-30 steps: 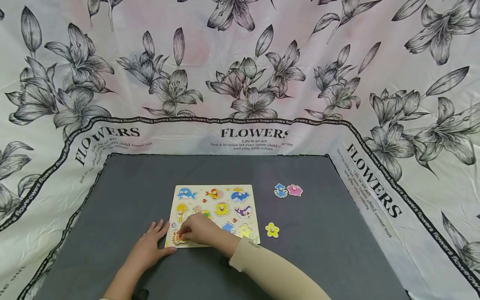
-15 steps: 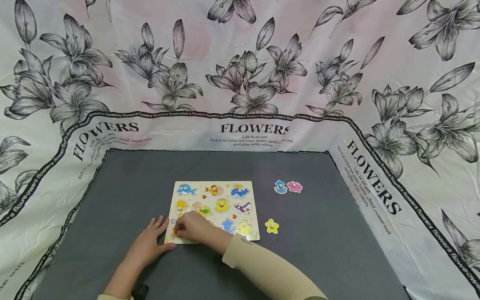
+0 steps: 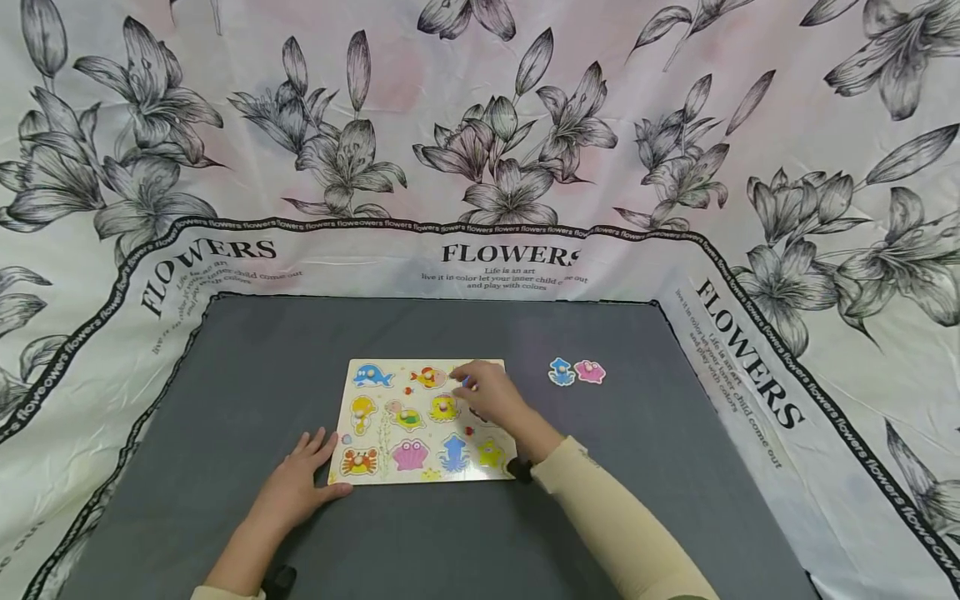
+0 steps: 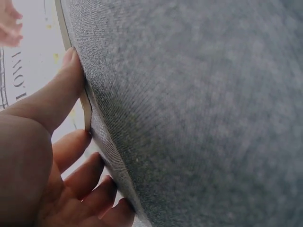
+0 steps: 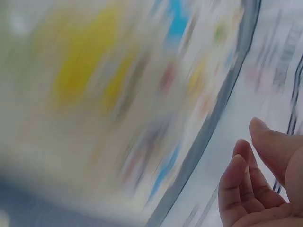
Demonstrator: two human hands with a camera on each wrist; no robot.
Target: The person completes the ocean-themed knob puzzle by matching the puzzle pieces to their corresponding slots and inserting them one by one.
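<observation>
A cream puzzle board (image 3: 471, 473) with sea-animal shapes lies on the grey table. My left hand (image 3: 292, 485) rests at its lower left corner. In the left wrist view the thumb and fingers of the left hand (image 4: 61, 156) touch the board's edge. The knobbed crab piece (image 3: 359, 461) lies in the bottom left recess. Above the board's upper right part hovers my right hand (image 3: 498, 398), hiding the whale. The right wrist view shows the right hand (image 5: 258, 179) with thumb and fingertips apart, holding nothing. The right arm covers the spot of the yellow star piece.
To the right of the board, a blue piece (image 3: 561, 372) and a pink piece (image 3: 590, 372) lie side by side on the grey cloth (image 3: 645, 467). Beyond the table's far edge rises a flower-printed sheet (image 3: 337, 158).
My right hand has let go of the crab piece, now in its recess, and moved right and away over the board. The right arm now hides the star piece. The left hand stays put.
</observation>
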